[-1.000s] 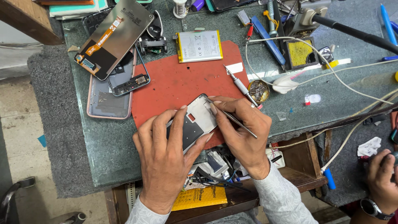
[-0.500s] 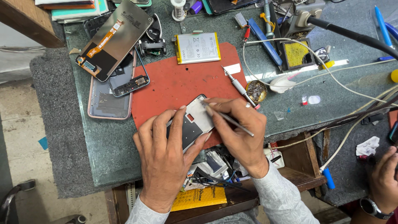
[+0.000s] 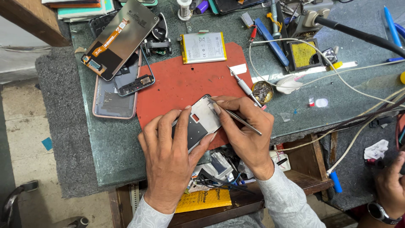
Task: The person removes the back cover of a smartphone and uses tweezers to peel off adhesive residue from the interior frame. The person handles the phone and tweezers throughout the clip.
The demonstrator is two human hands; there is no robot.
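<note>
Frame (image 3: 197,122): phone mid-frame, white and dark, lying on the near edge of the red mat (image 3: 185,84), tilted with its top corner toward 1 o'clock.
Left hand (image 3: 168,156): palm down, fingers spread over the frame's lower half, thumb against its right edge, holding it flat.
Right hand (image 3: 244,131): closed in a pen grip on tweezers (image 3: 236,118); their tip meets the frame's top corner, their tail points to 4 o'clock. Both wrists cover the open drawer (image 3: 219,169) of parts and cables.
Screwdriver (image 3: 242,84): on the mat edge at 1 o'clock from the frame, just beyond the right fingers.
Tin (image 3: 263,91): round, beside the screwdriver.
Battery (image 3: 203,47): at 12 o'clock, on the mat's far edge.
Back cover (image 3: 110,101) and screen (image 3: 120,39): at 10 o'clock, stacked, well apart from the frame.
Sponge tray (image 3: 303,55): yellow, at 2 o'clock, far side.
Another person's hand (image 3: 390,185), with wristwatch: at 4 o'clock, at the picture's edge.
</note>
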